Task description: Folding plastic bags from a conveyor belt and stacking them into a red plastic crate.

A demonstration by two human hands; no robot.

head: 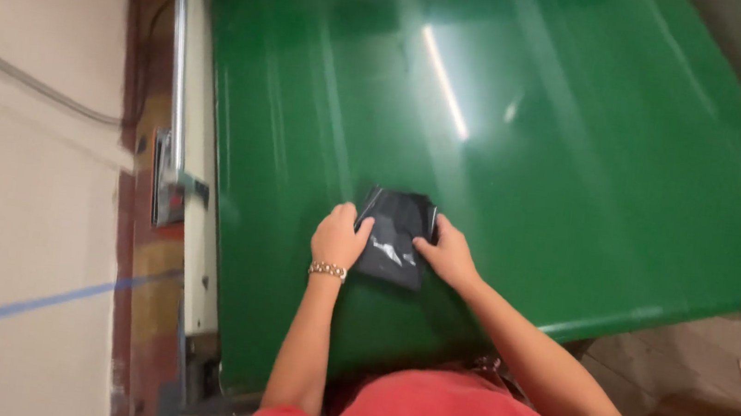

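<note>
Small black plastic-wrapped parcel (395, 236) flat on green conveyor belt (582, 148), pinned at its nine o'clock edge by left hand (339, 237) and three o'clock edge by right hand (449, 254), fingers apparently curled, positioning step in hand; next calls for a flat, square release.

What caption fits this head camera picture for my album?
Both hands, left hand and right hand, press a small black plastic bag on a shiny green conveyor belt.
</note>
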